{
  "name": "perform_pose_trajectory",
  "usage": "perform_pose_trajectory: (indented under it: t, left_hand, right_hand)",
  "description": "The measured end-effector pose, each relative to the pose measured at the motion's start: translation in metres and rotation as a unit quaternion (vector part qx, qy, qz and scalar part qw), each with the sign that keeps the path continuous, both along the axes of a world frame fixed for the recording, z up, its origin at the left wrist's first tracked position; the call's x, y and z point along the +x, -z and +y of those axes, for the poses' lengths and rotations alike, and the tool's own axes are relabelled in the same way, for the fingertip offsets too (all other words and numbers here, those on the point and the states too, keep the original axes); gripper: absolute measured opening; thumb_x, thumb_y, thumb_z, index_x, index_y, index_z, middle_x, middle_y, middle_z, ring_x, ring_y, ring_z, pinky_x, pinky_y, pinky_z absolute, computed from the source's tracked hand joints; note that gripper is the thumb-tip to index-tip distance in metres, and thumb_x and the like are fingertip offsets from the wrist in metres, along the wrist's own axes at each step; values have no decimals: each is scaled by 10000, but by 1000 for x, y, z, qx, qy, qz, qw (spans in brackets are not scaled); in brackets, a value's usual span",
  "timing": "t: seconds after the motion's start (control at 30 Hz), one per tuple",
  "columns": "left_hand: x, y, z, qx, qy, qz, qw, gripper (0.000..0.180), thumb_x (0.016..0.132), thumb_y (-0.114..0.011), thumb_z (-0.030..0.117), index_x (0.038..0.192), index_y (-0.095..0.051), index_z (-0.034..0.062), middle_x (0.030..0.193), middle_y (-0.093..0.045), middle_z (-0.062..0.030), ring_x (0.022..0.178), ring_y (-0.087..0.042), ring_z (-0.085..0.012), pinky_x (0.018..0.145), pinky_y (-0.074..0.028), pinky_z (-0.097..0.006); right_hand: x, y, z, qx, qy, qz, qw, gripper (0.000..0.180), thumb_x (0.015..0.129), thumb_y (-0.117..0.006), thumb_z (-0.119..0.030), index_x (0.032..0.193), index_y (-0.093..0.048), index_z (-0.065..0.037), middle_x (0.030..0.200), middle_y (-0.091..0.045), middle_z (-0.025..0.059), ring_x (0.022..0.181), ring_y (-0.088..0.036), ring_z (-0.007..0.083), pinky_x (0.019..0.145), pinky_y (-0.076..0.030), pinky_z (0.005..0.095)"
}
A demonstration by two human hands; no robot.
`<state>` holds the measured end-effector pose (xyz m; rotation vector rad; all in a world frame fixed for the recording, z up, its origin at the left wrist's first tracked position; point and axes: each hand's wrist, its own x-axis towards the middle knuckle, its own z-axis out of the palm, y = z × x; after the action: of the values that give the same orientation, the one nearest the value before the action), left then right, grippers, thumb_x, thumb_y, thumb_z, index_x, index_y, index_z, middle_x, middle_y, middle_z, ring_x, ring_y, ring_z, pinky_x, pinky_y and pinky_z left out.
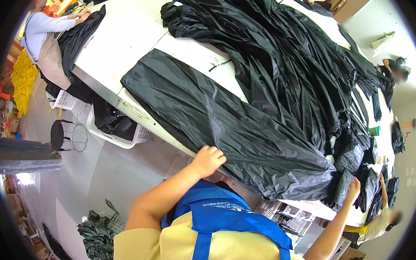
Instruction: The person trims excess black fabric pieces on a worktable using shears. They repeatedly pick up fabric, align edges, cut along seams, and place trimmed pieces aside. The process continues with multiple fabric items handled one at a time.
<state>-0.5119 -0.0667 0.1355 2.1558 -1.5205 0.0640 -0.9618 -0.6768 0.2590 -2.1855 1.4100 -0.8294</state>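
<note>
A long pleated piece of shiny black fabric (216, 115) lies spread across the white table (120, 36), running from the upper left to a gathered end at the lower right. My left hand (208, 159) is closed on the fabric's near edge at the table's rim. Far out to the right, my right hand (353, 188) grips the bunched end of the same fabric. Behind it a big heap of more black fabric (283, 43) covers the table's far side.
A white basket (120, 136) with dark cloth stands under the table, beside a black stool (57, 134). Another person in an apron (46, 39) works at the table's left end; others are at the right. Dark green cloth (98, 230) lies on the floor.
</note>
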Motion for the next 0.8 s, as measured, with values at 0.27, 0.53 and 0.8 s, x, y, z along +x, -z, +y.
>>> perform_pose_trajectory:
  t: [0.27,0.53,0.8]
  left_hand:
    - [30,-37,20,165,66,150,973,603,726,-721,480,1243,-603,192,1335,-522,-60,1131,-541,-276,856,-457,-447]
    - [223,-25,209,133,-513,-43,847,513,805,-711,272,1264,-557,102,1176,-561,-122,1098,-534,-342,881,-460,-462]
    - [326,-81,189,190,-521,153,818,367,795,-732,253,1054,-629,14,922,-687,-197,885,-681,-326,761,-526,-399]
  right_hand:
    - [317,106,372,-15,-212,318,924,632,916,-570,-350,1477,-342,-168,1590,-145,149,1466,-98,380,1133,-112,610]
    - [314,139,366,-52,-140,389,909,584,956,-484,-314,1500,-314,-189,1598,-165,94,1475,-111,334,1136,-113,605]
    - [314,144,363,-55,-133,397,906,569,952,-480,-291,1489,-334,-172,1591,-190,92,1472,-127,328,1148,-99,587]
